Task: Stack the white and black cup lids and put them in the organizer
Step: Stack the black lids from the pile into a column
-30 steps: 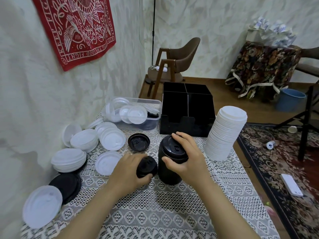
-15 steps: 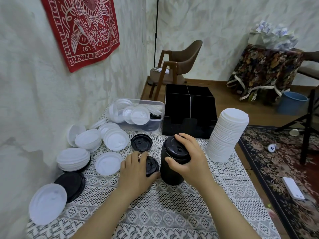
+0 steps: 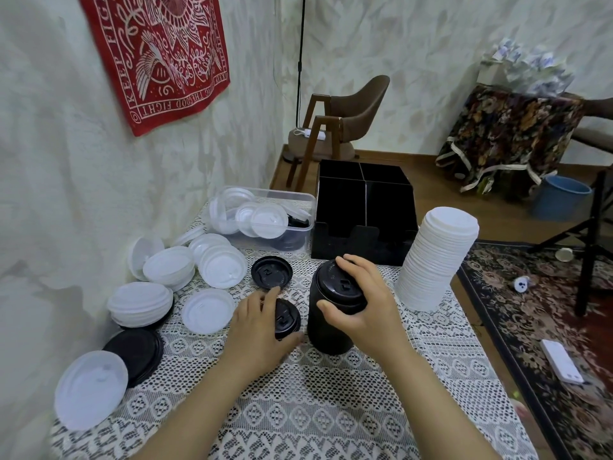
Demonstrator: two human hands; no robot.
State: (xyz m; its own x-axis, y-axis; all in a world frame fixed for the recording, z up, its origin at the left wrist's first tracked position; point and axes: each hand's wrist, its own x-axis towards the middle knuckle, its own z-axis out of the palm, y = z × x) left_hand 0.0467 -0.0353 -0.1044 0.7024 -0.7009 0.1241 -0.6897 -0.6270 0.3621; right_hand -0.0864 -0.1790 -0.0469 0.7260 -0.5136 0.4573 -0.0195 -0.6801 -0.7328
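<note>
The black lid [image 3: 288,319] lies flat on the worktop [image 3: 331,410], just left of the black stack [image 3: 331,330] and about level with its lower half. The left hand [image 3: 258,327] is the nearer one. Its fingers [image 3: 269,295] curl over the lid's far rim and the thumb hooks the near edge, so it seems to be pinched, though I cannot tell whether it has left the cloth.

The stack's long axis is upright, so in my judgement the lid has to go up and to the right to seat on top. The right hand [image 3: 363,303] wraps the stack's top, fingers [image 3: 353,264] spread over the crown and thumb on the near side, and would need to clear.

The lid is matt black with a raised sip tab. The organizer [image 3: 365,207] stands behind the stack, and the white stack [image 3: 434,260] is to its right.
</note>
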